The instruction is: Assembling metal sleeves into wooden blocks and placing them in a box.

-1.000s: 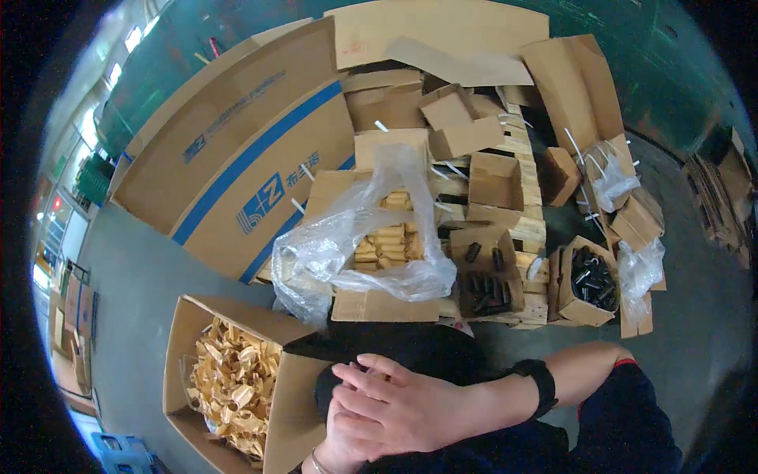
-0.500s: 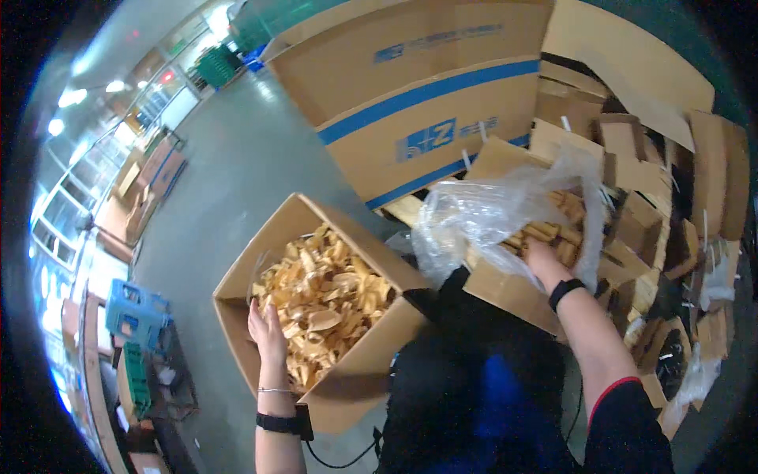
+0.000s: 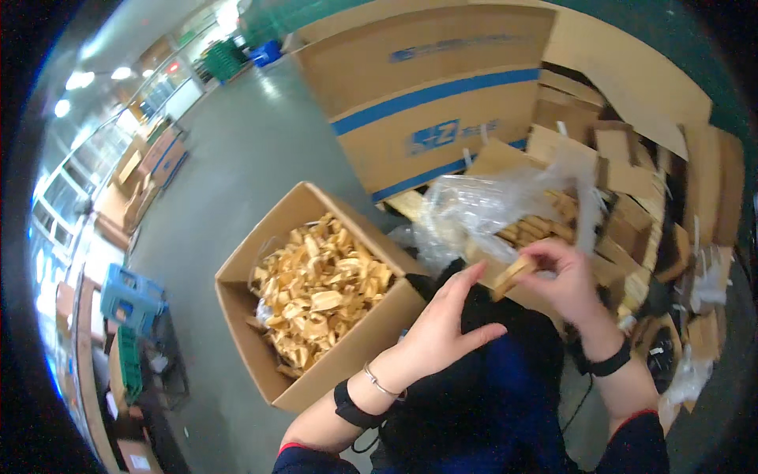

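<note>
My right hand (image 3: 562, 284) pinches a tan, elongated piece (image 3: 513, 276) between thumb and fingers, in front of my body. Close by on its left, my left hand (image 3: 442, 328) is open, thumb spread from the fingers, holding nothing. Beyond the right hand, similar tan pieces (image 3: 530, 229) lie packed in a clear plastic bag (image 3: 462, 209), set in a cardboard box with raised flaps (image 3: 501, 162). To the left, an open cardboard box (image 3: 246, 347) is heaped with loose, curved tan pieces (image 3: 320, 288). The exact kind of piece cannot be made out.
A large carton (image 3: 426, 103) with blue stripes stands at the back. Flattened and torn cardboard (image 3: 632, 170) is piled on the right. At the left edge are a light blue crate (image 3: 130, 300) and a green crate (image 3: 128, 367). Grey floor (image 3: 229, 166) runs between.
My right hand has come out of the plastic bag with a tan piece. The left hand has left the heaped box and moved right, near the right hand.
</note>
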{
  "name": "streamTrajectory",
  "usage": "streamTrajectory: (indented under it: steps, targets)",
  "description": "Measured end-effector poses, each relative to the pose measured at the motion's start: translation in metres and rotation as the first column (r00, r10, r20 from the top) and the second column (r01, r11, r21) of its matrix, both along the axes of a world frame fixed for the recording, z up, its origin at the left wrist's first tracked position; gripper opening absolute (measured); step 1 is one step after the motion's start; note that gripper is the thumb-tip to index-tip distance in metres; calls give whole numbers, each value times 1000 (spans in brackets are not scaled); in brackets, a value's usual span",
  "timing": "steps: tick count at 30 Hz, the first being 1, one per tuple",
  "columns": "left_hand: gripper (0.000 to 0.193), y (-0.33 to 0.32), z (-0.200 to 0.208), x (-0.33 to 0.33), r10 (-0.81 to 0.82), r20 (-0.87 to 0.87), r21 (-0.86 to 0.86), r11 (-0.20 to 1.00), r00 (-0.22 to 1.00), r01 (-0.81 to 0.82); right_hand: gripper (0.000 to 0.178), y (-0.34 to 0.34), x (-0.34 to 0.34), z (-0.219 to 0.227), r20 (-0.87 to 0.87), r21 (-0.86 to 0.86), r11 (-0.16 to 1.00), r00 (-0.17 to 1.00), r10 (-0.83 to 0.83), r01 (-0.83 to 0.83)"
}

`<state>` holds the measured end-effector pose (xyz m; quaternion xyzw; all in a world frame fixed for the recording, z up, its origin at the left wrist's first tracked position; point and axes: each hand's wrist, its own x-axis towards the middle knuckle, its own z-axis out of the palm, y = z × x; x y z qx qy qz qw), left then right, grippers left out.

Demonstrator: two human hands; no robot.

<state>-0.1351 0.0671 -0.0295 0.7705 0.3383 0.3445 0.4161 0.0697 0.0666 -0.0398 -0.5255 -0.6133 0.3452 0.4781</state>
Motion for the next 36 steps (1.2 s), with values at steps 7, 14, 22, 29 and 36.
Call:
streamTrajectory:
  steps: [7,14,22,29,36]
  targets:
    - [25,-36,16,21,-404,24,-338,858,915,387,24,-75,-3,27,-261,-50,961,933,249,-270]
    - [30,-70,11,19,-488,544,-559,396,682,729,11,-125,-11,38,-412,-52,971,891,191,-233]
    - [23,-86,44,22,-319,53,-233,917,946,323,10,-144,-11,40,103,184,978,991,83,-100]
    - [9,-92,45,32,-53,-150,97,993,987,68,8,-143,-13,27,44,161,985,997,61,-68]
    - [8,-96,39,34,-33,-81,570,818,996,73,9,-142,-17,29,-523,-267,956,851,-40,-119]
